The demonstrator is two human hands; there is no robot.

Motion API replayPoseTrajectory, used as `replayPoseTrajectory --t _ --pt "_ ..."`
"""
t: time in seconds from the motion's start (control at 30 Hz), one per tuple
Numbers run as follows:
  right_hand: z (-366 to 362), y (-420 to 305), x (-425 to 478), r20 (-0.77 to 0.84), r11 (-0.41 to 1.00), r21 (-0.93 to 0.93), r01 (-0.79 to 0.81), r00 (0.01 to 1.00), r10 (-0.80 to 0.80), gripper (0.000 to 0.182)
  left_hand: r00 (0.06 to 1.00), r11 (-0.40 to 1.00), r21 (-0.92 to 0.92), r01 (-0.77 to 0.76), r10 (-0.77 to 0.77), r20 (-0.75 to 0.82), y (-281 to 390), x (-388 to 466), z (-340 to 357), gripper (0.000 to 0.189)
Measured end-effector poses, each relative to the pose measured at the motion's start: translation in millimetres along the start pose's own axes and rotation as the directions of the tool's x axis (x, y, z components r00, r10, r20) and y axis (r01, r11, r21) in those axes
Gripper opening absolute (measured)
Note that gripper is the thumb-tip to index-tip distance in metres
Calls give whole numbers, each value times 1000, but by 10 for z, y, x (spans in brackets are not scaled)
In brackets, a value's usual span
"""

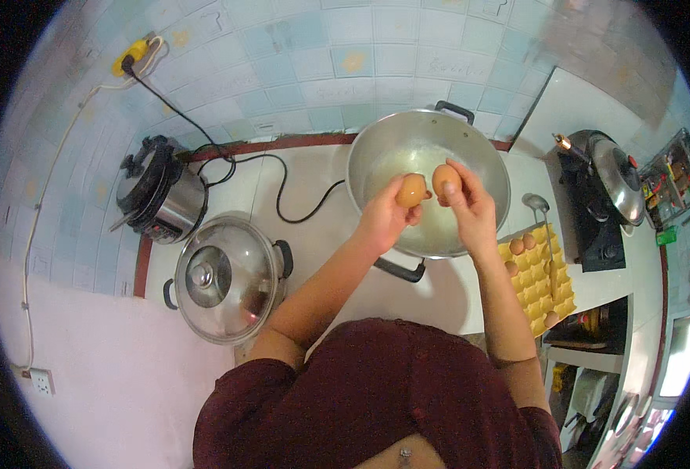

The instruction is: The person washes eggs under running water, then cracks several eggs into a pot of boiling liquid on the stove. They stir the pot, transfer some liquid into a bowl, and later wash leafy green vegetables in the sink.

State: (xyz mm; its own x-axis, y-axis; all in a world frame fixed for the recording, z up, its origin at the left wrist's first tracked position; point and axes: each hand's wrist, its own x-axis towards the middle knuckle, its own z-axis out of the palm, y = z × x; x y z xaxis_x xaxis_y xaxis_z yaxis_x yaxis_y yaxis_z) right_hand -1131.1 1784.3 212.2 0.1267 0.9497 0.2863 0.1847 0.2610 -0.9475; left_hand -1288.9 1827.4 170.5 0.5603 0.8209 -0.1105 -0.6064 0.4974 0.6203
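Over a large metal pan (380, 152) with black handles, both my hands are raised, each gripping a brown egg. My left hand (384, 220) has its fingers around one egg (411, 190), which looks glossy. In my right hand (472, 211) the other egg (447, 179) is pinched between thumb and fingers. A small gap separates the two eggs. Beneath them, the bottom of the pan looks shiny; I cannot tell whether it holds liquid. To the right, a yellow egg tray (535, 287) carries several brown eggs (517, 246) and a metal ladle (550, 252) lying across it.
At the left stand a pressure cooker (169, 193) and a lidded steel pot (227, 281). A black cord (286, 199) crosses the counter to the pan. On the right, a black stove (600, 240) bears a lidded wok (614, 176). A tiled wall (321, 58) rises behind.
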Motion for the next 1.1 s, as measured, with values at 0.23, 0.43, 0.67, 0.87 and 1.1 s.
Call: replayPoseTrajectory --t 0.23,0.43,0.67,0.87,1.1 --pt "-421 416 503 315 702 478 -528 849 424 38 998 943 331 15 7 -63 311 381 -96 34" --pt "-410 476 734 333 763 304 -570 814 476 35 970 384 891 -241 88 225 360 677 58 46" --pt "-297 579 826 385 939 -17 -344 864 323 32 991 586 810 4 -114 77 238 1073 -299 38" --pt "-361 755 843 167 813 429 -394 919 358 35 967 964 64 256 -256 -21 284 1088 -390 30" --pt "39 551 540 -37 991 -101 87 995 -91 45 974 974 -71 217 -221 -57 238 1044 -375 29"
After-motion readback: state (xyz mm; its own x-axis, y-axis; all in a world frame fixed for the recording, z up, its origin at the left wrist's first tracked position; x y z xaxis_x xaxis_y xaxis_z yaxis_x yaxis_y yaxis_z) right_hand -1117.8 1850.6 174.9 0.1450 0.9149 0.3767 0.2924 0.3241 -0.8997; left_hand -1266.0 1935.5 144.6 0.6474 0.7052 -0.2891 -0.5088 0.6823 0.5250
